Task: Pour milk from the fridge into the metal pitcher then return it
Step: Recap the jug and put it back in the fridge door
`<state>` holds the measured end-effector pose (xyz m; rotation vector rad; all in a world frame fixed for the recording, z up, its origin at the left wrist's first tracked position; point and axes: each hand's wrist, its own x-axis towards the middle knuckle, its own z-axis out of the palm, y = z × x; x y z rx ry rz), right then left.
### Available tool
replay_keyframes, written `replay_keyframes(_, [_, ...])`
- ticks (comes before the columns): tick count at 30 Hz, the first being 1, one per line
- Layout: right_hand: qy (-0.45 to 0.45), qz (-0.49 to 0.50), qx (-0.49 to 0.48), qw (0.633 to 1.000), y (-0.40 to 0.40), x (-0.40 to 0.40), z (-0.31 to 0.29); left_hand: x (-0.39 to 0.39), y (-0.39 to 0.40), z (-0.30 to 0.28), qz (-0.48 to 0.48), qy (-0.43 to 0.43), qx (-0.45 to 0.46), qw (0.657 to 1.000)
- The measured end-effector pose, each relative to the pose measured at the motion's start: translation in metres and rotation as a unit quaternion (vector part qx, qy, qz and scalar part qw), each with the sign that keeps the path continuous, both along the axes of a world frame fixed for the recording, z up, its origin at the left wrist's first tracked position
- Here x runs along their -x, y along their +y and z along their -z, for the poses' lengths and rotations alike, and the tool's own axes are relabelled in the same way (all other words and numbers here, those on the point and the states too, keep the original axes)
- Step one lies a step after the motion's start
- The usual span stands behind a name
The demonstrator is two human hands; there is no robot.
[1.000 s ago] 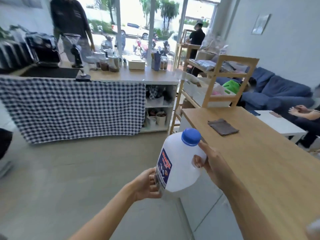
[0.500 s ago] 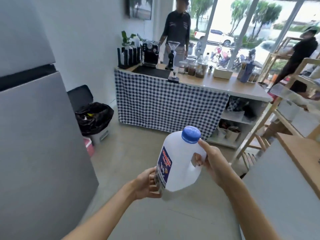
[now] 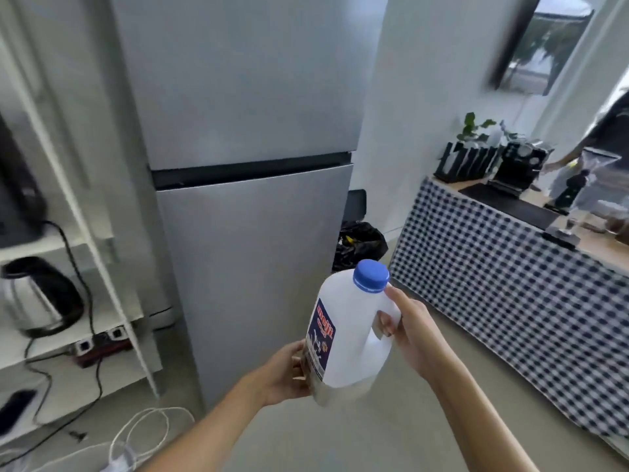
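Note:
A white plastic milk jug [image 3: 347, 330] with a blue cap and a blue label is upright in front of me, capped. My right hand [image 3: 413, 332] grips its handle, thumb up near the cap. My left hand [image 3: 289, 373] supports the jug's base from the left. A tall grey two-door fridge [image 3: 252, 233] stands straight ahead, both doors closed. The metal pitcher is not in view.
A white shelf unit [image 3: 102, 267] with a steel kettle [image 3: 37, 298], a power strip and cables stands left of the fridge. A counter draped in checked cloth [image 3: 510, 294] runs along the right, with a coffee machine and a person behind it. A black bin bag [image 3: 359, 245] sits between fridge and counter.
My view has swung left from the wooden table and checked counter to face the fridge. The jug stays held the same way in both hands.

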<state>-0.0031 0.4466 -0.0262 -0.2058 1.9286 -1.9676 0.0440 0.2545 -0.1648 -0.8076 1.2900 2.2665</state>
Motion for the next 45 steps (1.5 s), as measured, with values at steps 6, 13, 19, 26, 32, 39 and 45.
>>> replay_keyframes(6, [-0.009,-0.057,-0.013,0.998,-0.072,0.004,-0.005,-0.030,-0.049,-0.004,-0.126,0.001,-0.023,0.992])
replay_keyframes(13, [0.011,-0.091,-0.004,0.996,-0.137,0.002,-0.009,-0.047,-0.110,-0.011,-0.146,0.029,-0.009,0.989])
replay_keyframes(19, [0.015,-0.069,0.010,0.997,-0.173,0.005,-0.015,-0.038,-0.168,-0.011,-0.086,0.053,0.020,0.995])
replay_keyframes(26, [0.005,-0.025,0.011,1.000,-0.186,0.017,-0.013,0.013,-0.243,-0.081,-0.024,0.188,0.285,0.940])
replay_keyframes(32, [0.001,-0.002,-0.021,1.000,-0.188,0.023,-0.001,0.064,-0.274,-0.156,0.052,0.319,0.715,0.620])
replay_keyframes(39, [0.000,0.019,-0.052,0.998,-0.184,0.022,0.012,0.106,-0.299,-0.147,0.157,0.242,0.880,0.377])
replay_keyframes(45, [-0.012,0.040,-0.052,0.998,-0.179,0.012,0.021,0.112,-0.281,-0.150,0.172,0.166,0.928,0.285])
